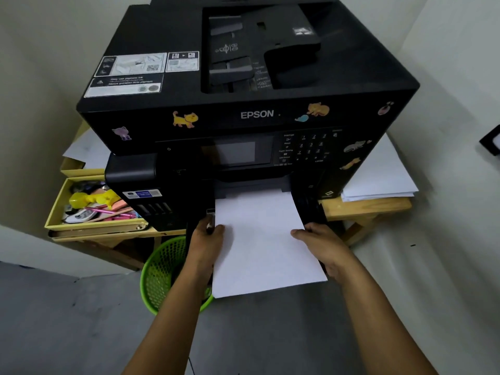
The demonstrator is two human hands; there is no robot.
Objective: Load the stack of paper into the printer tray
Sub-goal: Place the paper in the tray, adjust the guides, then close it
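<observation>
Surface and room: a light wooden table [365, 209] stands in a corner between pale walls [35, 77], over a grey floor [81, 320]. A large black printer [243, 112] marked EPSON takes up most of the tabletop; cat stickers [185, 119] dot its front edge and right side, and instruction labels [130, 74] sit on the lid at left. A small dark screen [238, 152] and a keypad [308, 148] face forward. Loose white sheets [378, 182] lie on the table to the right of the printer, and more sheets [84, 150] show behind it at left. A dark object [491, 142] is cut off at the right edge; cannot identify.

Containers: a yellow open tray [54, 215] sits on the table left of the printer, holding a yellow toy-like item [92, 198], pink pens [113, 212] and assorted small clutter, too jumbled to list. A green mesh basket [159, 272] stands on the floor below the table's front edge; contents hidden by the left forearm.

Task item: the paper stack [262, 239] lies flat, its far end inside the printer's lower front opening, its near end projecting out over the floor. Left hand [207, 239] grips the stack's left edge, thumb on top, fingers curled beneath. Right hand [322, 247] grips the right edge likewise, thumb on top.
</observation>
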